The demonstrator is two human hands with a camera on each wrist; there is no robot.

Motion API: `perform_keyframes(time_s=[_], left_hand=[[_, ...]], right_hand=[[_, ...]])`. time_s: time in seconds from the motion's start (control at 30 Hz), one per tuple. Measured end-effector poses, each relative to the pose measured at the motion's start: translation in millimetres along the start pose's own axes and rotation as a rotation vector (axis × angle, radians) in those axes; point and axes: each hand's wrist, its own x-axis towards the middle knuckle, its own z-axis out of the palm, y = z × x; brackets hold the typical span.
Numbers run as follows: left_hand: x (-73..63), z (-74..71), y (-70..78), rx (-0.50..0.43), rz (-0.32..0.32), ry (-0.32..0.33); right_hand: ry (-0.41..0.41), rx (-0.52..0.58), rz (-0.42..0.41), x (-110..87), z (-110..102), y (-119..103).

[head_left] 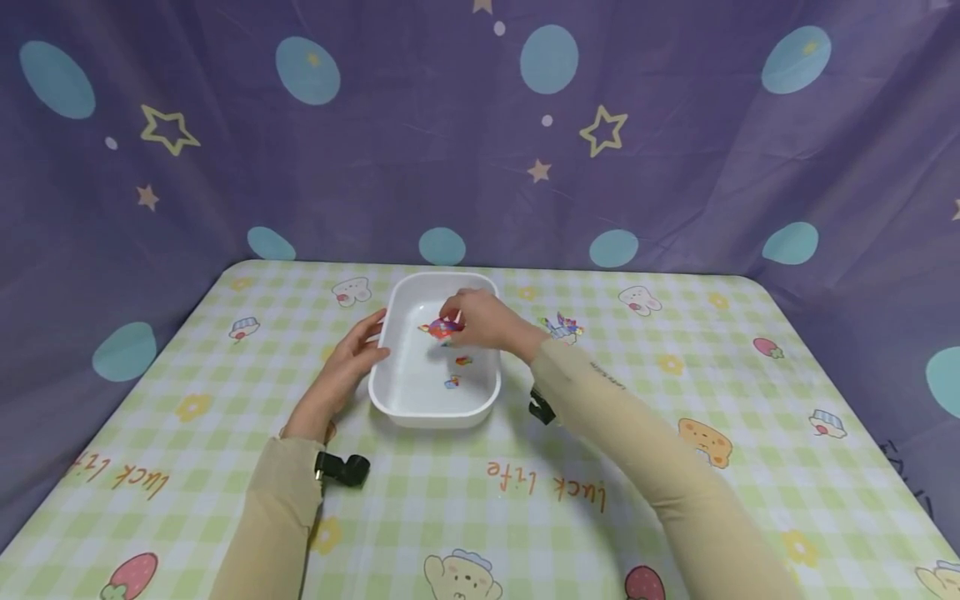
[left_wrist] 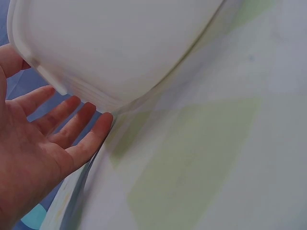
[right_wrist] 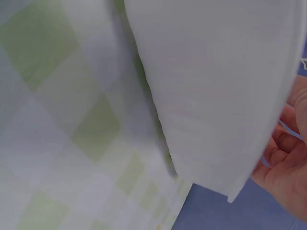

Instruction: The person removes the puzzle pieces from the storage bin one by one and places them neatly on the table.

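Note:
A white rectangular plastic tub (head_left: pixel 435 415) stands on the table. My left hand (head_left: pixel 341 371) rests against its left side, with fingers fairly straight and fingertips right at the wall in the left wrist view. Over the tub's inside, my right hand (head_left: pixel 489 321) pinches a small red-and-blue piece with pointed ends (head_left: pixel 438 328); its exact kind cannot be told. On the tub's floor lie a small red-and-green piece (head_left: pixel 464 361) and a small blue-and-orange one (head_left: pixel 452 382). The tub's wall partly hides the right hand's fingers in the right wrist view.
A cluster of multicoloured pointed pieces (head_left: pixel 564 326) lies on the table to the right of the tub, partly behind my right wrist. A green-and-white checked cloth (head_left: pixel 420 500) with cartoon prints covers the table. A purple curtain (head_left: pixel 450 167) hangs along the back and sides.

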Motion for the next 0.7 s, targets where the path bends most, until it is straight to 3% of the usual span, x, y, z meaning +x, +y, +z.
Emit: perform_keyframes(time_s=[0.33,0.7], left_hand=[[0.6,0.2,0.2,0.008,-0.014,0.014],[-0.3,-0.2,-0.9,-0.001,-0.007,0.003]], right_hand=[[0.06,0.027,-0.029,-12.6,-16,12],[0.114,0.057,0.031,-30.9,-25,32]])
